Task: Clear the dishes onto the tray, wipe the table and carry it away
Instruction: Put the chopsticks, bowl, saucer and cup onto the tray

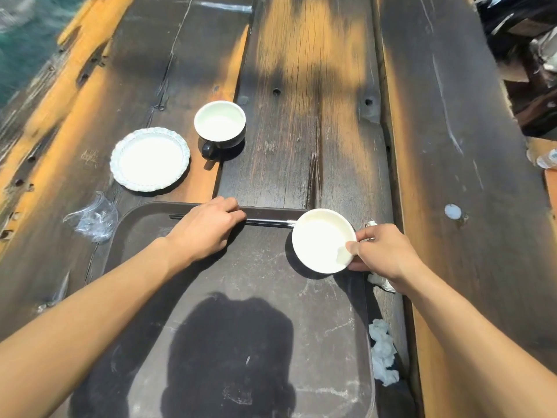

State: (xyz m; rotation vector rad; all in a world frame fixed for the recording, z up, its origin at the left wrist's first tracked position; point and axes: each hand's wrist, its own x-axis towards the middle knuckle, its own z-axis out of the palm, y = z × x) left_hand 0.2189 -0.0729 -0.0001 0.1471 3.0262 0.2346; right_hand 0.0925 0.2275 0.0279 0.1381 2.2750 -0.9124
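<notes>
A dark brown tray (256,297) lies on the worn wooden table in front of me. My right hand (382,254) grips the rim of a small white bowl (319,239) at the tray's far right corner. My left hand (208,227) is closed over a pair of black chopsticks (268,222) lying along the tray's far edge. Beyond the tray stand a dark cup with a white inside (220,125) and a white fluted plate (149,159), both on the table.
Crumpled clear plastic (95,217) lies left of the tray. White tissue scraps (382,351) lie along the tray's right side. A small white disc (452,211) sits on the right plank. Water shows past the table's far left edge.
</notes>
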